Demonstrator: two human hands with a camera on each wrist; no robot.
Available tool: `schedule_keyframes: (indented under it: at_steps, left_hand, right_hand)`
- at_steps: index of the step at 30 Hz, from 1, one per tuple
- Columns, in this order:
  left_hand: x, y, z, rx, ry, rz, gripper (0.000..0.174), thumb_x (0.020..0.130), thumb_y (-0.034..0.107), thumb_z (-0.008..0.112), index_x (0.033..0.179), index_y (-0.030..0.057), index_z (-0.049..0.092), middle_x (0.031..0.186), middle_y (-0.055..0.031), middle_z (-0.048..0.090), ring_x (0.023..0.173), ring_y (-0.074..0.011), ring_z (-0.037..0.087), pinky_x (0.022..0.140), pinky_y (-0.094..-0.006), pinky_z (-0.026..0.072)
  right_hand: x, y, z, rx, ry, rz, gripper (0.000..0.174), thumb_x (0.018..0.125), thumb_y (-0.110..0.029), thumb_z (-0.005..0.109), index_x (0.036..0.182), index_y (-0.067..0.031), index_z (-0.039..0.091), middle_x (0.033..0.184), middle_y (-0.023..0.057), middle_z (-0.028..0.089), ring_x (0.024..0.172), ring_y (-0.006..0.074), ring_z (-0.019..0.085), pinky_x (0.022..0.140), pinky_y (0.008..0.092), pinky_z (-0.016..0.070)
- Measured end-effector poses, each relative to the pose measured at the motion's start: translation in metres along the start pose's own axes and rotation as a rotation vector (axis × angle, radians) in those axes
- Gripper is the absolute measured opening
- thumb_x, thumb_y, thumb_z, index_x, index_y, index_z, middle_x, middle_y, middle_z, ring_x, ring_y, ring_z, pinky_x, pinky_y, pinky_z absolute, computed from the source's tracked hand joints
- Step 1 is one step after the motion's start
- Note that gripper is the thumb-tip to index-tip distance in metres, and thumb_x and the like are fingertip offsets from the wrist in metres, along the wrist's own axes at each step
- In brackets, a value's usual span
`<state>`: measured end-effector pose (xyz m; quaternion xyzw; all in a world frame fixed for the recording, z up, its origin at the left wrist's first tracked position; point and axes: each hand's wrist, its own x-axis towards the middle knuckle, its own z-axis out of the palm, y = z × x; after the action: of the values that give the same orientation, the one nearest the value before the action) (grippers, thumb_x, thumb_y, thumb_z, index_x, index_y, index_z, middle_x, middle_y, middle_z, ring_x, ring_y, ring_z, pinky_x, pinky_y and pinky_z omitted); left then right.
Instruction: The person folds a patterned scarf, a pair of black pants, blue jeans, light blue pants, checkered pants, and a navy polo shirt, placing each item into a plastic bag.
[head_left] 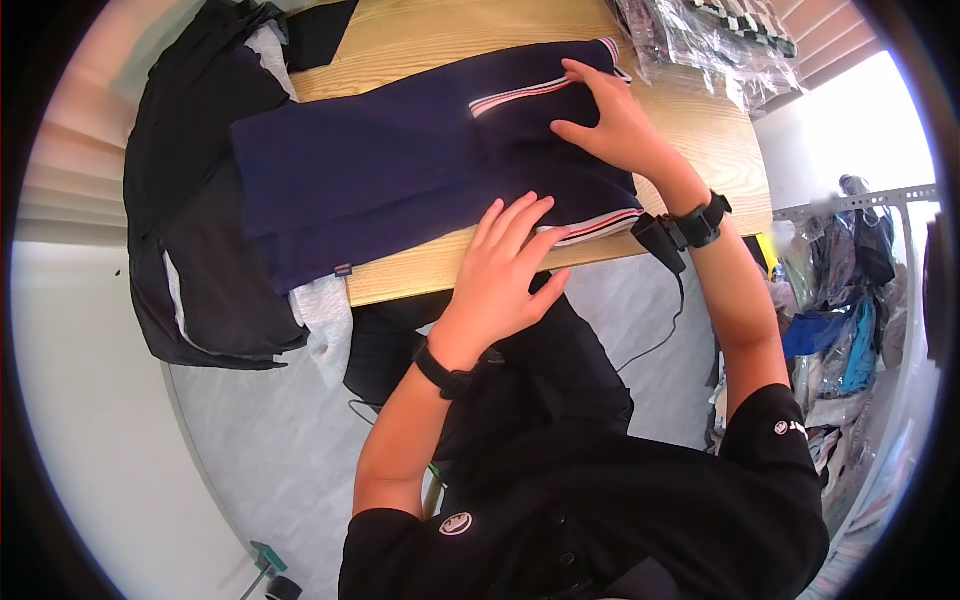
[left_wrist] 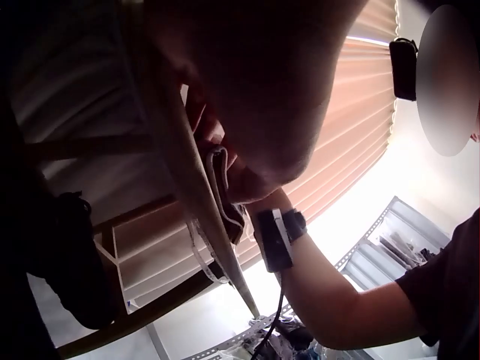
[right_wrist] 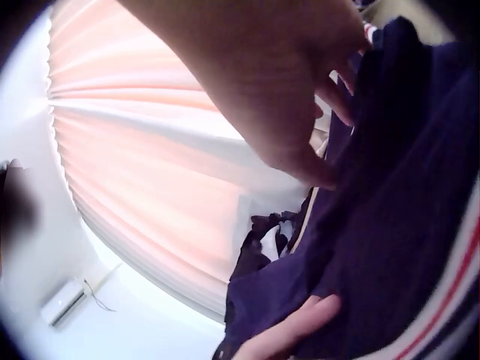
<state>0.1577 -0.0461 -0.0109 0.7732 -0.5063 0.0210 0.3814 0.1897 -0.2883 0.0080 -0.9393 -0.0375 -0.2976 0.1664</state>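
A navy garment (head_left: 370,150) with white, red and dark striped trim lies folded flat on the wooden table (head_left: 430,25). A small label (head_left: 344,270) shows on its near edge. My left hand (head_left: 508,262) reaches over the near edge, fingers extended, fingertips on the cloth beside the near striped band (head_left: 600,225). Across the garment, my right hand (head_left: 625,125) has thumb and fingers spread wide; its fingertips are at the far striped band (head_left: 520,95). In the right wrist view, the left fingers (right_wrist: 300,326) rest straight on the navy cloth (right_wrist: 390,195).
Black and grey clothes (head_left: 200,200) are heaped over the table's left end. Clear plastic packages (head_left: 700,45) sit at the far right corner. To the right stands a metal rack (head_left: 900,200) with bagged clothes. A cable (head_left: 665,335) hangs from the right wrist.
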Motion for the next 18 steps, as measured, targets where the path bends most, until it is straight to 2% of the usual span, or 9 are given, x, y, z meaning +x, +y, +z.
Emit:
schedule_keyframes:
  at_steps: [2, 5, 6, 8, 12, 14, 15, 17, 18]
  left_hand:
    - [0.0, 0.003, 0.002, 0.046, 0.052, -0.012, 0.042, 0.073, 0.017, 0.071, 0.112, 0.007, 0.06, 0.127, -0.0137, 0.052, 0.124, -0.0339, 0.044, 0.106, -0.0489, 0.0307]
    - [-0.005, -0.002, 0.009, 0.083, 0.174, -0.034, 0.04, 0.07, 0.014, 0.07, 0.108, 0.0063, 0.06, 0.119, -0.0129, 0.054, 0.117, -0.0333, 0.049, 0.102, -0.0472, 0.0353]
    - [-0.005, -0.003, 0.011, 0.078, 0.24, -0.048, 0.04, 0.069, 0.013, 0.07, 0.106, 0.0059, 0.06, 0.114, -0.0125, 0.055, 0.113, -0.0328, 0.051, 0.099, -0.0463, 0.0376]
    - [-0.005, -0.003, 0.013, 0.092, 0.237, -0.046, 0.04, 0.068, 0.013, 0.071, 0.105, 0.0056, 0.06, 0.112, -0.0121, 0.055, 0.109, -0.0324, 0.052, 0.096, -0.0457, 0.0389]
    - [-0.006, -0.002, 0.011, 0.075, 0.23, -0.049, 0.04, 0.067, 0.012, 0.071, 0.105, 0.0053, 0.06, 0.111, -0.0122, 0.055, 0.106, -0.0327, 0.053, 0.094, -0.0448, 0.0408]
    - [-0.006, -0.002, 0.01, 0.07, 0.234, -0.058, 0.039, 0.068, 0.012, 0.071, 0.104, 0.0052, 0.06, 0.113, -0.0125, 0.055, 0.105, -0.0328, 0.053, 0.093, -0.0451, 0.0411]
    - [-0.006, -0.001, 0.009, 0.062, 0.235, -0.067, 0.039, 0.068, 0.013, 0.071, 0.104, 0.005, 0.06, 0.114, -0.0128, 0.055, 0.105, -0.033, 0.053, 0.093, -0.0454, 0.0415]
    - [-0.007, -0.001, 0.007, 0.08, 0.226, -0.067, 0.039, 0.068, 0.012, 0.071, 0.104, 0.0049, 0.059, 0.116, -0.0133, 0.055, 0.105, -0.0334, 0.054, 0.093, -0.045, 0.042]
    - [-0.007, -0.001, 0.007, 0.095, 0.219, -0.066, 0.039, 0.068, 0.012, 0.071, 0.105, 0.0048, 0.059, 0.117, -0.0138, 0.055, 0.105, -0.0338, 0.054, 0.092, -0.0447, 0.0425]
  right_hand:
    - [0.005, -0.003, 0.001, 0.124, -0.275, 0.157, 0.065, 0.074, -0.016, 0.072, 0.133, -0.0116, 0.045, 0.121, 0.0125, 0.052, 0.103, 0.0268, 0.054, 0.091, 0.0348, 0.044]
    - [0.008, 0.005, 0.005, 0.234, -0.123, 0.22, 0.067, 0.074, -0.019, 0.073, 0.134, -0.0107, 0.045, 0.117, 0.0122, 0.055, 0.099, 0.0246, 0.056, 0.088, 0.033, 0.0456]
    - [0.008, 0.005, 0.003, 0.232, -0.126, 0.22, 0.067, 0.074, -0.019, 0.073, 0.134, -0.0107, 0.045, 0.117, 0.0122, 0.055, 0.099, 0.0246, 0.056, 0.088, 0.033, 0.0456]
    - [0.009, 0.003, -0.001, 0.238, -0.22, 0.418, 0.067, 0.074, -0.02, 0.074, 0.133, -0.0105, 0.045, 0.113, 0.0114, 0.057, 0.091, 0.0212, 0.056, 0.084, 0.0312, 0.0463]
    - [0.005, 0.011, 0.005, 0.236, -0.281, 0.44, 0.063, 0.073, -0.02, 0.075, 0.129, -0.0088, 0.049, 0.108, 0.0105, 0.059, 0.084, 0.0176, 0.054, 0.08, 0.0303, 0.0466]
    - [0.005, 0.014, 0.007, 0.196, -0.337, 0.379, 0.048, 0.075, -0.018, 0.075, 0.116, -0.0037, 0.055, 0.099, 0.0081, 0.058, 0.081, 0.0148, 0.051, 0.077, 0.0272, 0.0461]
    - [0.008, 0.011, 0.004, 0.198, -0.338, 0.379, 0.048, 0.075, -0.018, 0.075, 0.116, -0.0037, 0.055, 0.099, 0.0081, 0.058, 0.081, 0.0148, 0.051, 0.077, 0.0272, 0.0461]
    - [0.015, 0.0, -0.011, 0.349, -0.48, 0.448, 0.027, 0.079, -0.01, 0.07, 0.101, -0.0006, 0.058, 0.09, 0.0057, 0.055, 0.083, 0.0133, 0.053, 0.077, 0.0238, 0.0451]
    - [0.011, -0.001, -0.015, 0.348, -0.482, 0.451, 0.027, 0.079, -0.01, 0.07, 0.101, -0.0006, 0.058, 0.09, 0.0057, 0.055, 0.083, 0.0133, 0.053, 0.077, 0.0238, 0.0451]
